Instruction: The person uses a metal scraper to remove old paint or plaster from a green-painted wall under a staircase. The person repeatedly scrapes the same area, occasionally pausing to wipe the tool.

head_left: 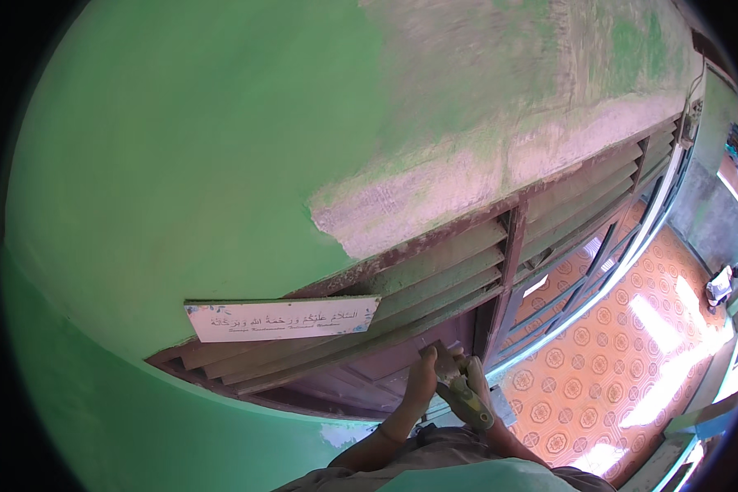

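Both of my hands are together low in the picture, in front of my body and below the slatted vent. Between them is a putty knife [466,402] with a thick yellow-green and dark handle and a flat metal blade pointing up and away. My left hand [420,379] is closed, its thumb and fingers at the edge of the blade. On the other side, my right hand [476,379] is closed around the tool near the blade end of the handle. Some fingers of both hands are hidden behind the tool.
A green wall [221,164] fills the upper left, with a bare, scraped patch [418,197]. A white sign [283,318] leans on the brown slatted vent [443,271]. Far below right lie patterned orange tiles [566,369], and another person [720,287] is there.
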`<state>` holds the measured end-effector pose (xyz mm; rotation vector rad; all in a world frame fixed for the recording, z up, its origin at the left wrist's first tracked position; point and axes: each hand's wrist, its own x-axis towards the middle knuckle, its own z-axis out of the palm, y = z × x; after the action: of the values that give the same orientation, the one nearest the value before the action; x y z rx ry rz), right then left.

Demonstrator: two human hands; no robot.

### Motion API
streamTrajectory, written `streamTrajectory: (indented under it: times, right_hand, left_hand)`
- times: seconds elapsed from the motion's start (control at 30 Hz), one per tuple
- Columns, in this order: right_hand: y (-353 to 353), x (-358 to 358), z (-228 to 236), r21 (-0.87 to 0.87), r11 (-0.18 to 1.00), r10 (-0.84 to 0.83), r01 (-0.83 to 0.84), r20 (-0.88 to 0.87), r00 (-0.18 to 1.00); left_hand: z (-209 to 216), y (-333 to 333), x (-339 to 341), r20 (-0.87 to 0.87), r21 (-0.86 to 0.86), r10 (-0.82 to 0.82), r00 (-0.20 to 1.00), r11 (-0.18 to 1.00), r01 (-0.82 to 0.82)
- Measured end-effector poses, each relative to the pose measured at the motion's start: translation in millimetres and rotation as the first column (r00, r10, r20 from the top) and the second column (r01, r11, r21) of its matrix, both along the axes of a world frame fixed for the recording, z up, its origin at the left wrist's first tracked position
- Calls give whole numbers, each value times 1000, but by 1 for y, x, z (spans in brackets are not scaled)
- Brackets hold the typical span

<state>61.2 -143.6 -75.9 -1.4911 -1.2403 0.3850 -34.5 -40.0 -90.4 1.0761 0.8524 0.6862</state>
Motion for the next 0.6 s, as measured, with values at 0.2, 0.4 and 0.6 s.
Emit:
streamTrajectory:
  times: [0.2, 0.4, 0.6]
  right_hand:
    - [4, 18, -44, -1, 990, -139, 139, -35, 990]
    - [8, 60, -96, -46, 983, 183, -180, 67, 981]
    - [15, 86, -130, -126, 925, 370, -357, 102, 923]
  left_hand:
    - [-80, -6, -6, -458, 252, -122, 881, 932, 260]
    - [-132, -14, 8, -587, 528, -52, 808, 731, 432]
    - [-150, -17, 20, -714, 558, 20, 699, 620, 552]
